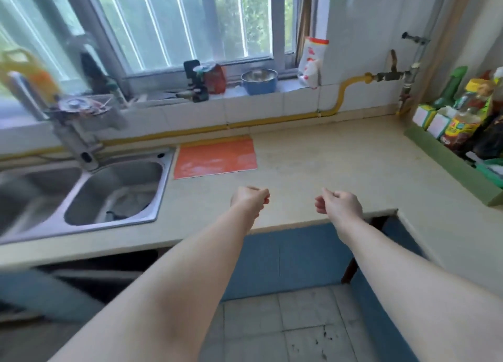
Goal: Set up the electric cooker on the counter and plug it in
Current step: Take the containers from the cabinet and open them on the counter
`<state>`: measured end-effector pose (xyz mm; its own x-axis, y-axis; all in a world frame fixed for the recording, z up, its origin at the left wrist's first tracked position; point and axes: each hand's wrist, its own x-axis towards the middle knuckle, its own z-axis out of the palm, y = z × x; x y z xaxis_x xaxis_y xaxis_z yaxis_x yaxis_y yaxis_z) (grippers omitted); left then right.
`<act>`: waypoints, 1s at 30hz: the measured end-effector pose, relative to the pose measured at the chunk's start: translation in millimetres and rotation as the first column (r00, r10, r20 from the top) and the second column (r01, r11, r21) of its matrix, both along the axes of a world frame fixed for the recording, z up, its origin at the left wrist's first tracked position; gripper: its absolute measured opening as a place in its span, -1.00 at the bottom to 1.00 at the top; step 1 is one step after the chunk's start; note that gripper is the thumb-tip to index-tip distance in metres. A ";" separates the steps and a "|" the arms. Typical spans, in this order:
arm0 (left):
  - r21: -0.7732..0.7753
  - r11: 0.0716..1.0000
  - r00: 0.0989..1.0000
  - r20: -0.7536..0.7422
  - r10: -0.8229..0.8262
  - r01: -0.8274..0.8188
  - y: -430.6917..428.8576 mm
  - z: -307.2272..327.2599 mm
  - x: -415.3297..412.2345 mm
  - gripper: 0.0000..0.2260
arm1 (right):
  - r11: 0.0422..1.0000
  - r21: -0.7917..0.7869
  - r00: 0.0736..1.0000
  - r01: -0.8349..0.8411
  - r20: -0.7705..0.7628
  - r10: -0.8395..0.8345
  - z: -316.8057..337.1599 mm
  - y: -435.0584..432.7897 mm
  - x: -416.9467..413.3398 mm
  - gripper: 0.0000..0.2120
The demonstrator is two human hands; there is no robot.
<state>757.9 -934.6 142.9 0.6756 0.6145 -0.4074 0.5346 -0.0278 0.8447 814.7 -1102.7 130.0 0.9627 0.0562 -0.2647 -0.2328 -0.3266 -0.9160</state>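
**Q:** where's the cooker rn?

**A:** not in view, no socket either. left hand (250, 198) + right hand (340, 202) curled up, holding nothing, over the counter (326, 165) just in front of the orange mat (215, 157). Setup not begun imo. Next: fetch the cooker, prob park it beside the mat.

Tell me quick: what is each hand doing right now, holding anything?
Left hand: closed, fingers curled, holding nothing.
Right hand: closed, fingers curled, holding nothing.

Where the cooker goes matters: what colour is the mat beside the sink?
The mat is orange, smudged whitish; best in the head view.
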 end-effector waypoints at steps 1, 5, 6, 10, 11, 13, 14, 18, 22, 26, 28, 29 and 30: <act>0.021 0.999 0.999 -0.009 0.038 -0.038 18.9 -2.7 -17.8 -0.81 | 0.999 0.002 0.999 -0.047 0.009 0.047 -0.2 22.5 -9.5 -0.68; 0.089 0.989 0.992 -0.031 0.119 -0.116 80.0 -7.3 -88.1 -0.83 | 0.974 0.017 0.973 -0.225 0.053 0.224 5.2 106.6 -56.0 -0.68; 0.097 0.985 0.989 -0.031 0.146 -0.142 101.3 -9.0 -112.1 -0.84 | 0.959 0.019 0.958 -0.281 0.061 0.280 6.0 134.5 -75.3 -0.68; 0.108 0.949 0.953 -0.022 0.301 -0.297 176.2 -7.9 -201.4 -0.88 | 0.896 0.006 0.892 -0.444 0.096 0.442 10.0 226.8 -149.5 -0.70; 0.097 0.934 0.938 -0.012 0.346 -0.343 194.6 -8.7 -223.2 -0.87 | 0.880 0.003 0.876 -0.475 0.097 0.473 10.2 247.2 -167.1 -0.70; 0.069 0.901 0.903 0.001 0.429 -0.428 228.1 -9.0 -266.9 -0.86 | 0.851 0.001 0.848 -0.526 0.087 0.524 10.8 286.0 -200.7 -0.70; 0.061 0.886 0.888 0.011 0.459 -0.459 242.7 -9.5 -286.4 -0.85 | 0.843 0.003 0.840 -0.538 0.085 0.536 11.8 302.3 -215.4 -0.70; 0.022 0.798 0.798 0.047 0.601 -0.602 299.7 -10.5 -372.6 -0.80 | 0.784 0.040 0.784 -0.620 0.077 0.616 11.2 373.6 -280.5 -0.69; -0.018 0.679 0.676 0.077 0.733 -0.734 339.7 -11.5 -452.6 -0.81 | 0.689 0.078 0.694 -0.720 0.070 0.717 9.1 436.6 -343.8 -0.70; -0.081 0.529 0.523 0.085 0.848 -0.845 371.4 -14.6 -522.7 -0.80 | 0.582 0.115 0.590 -0.805 0.057 0.805 6.3 497.5 -403.9 -0.67; -0.091 0.449 0.442 0.083 0.893 -0.889 386.1 -17.3 -553.9 -0.80 | 0.522 0.110 0.530 -0.846 0.058 0.846 0.7 527.5 -430.7 -0.67; -0.094 0.402 0.396 0.074 0.915 -0.911 394.7 -19.4 -568.6 -0.80 | 0.490 0.106 0.497 -0.865 0.052 0.866 -2.7 542.5 -444.5 -0.67; -0.094 0.362 0.358 0.058 0.932 -0.927 402.6 -21.8 -580.9 -0.80 | 0.466 0.105 0.473 -0.878 0.045 0.880 -7.2 556.4 -455.2 -0.67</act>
<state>177.0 -532.0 121.1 -0.2833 0.8605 -0.4233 0.1252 0.4709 0.8733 359.5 -546.3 122.8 0.3868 0.8971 -0.2138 0.1114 -0.2756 -0.9548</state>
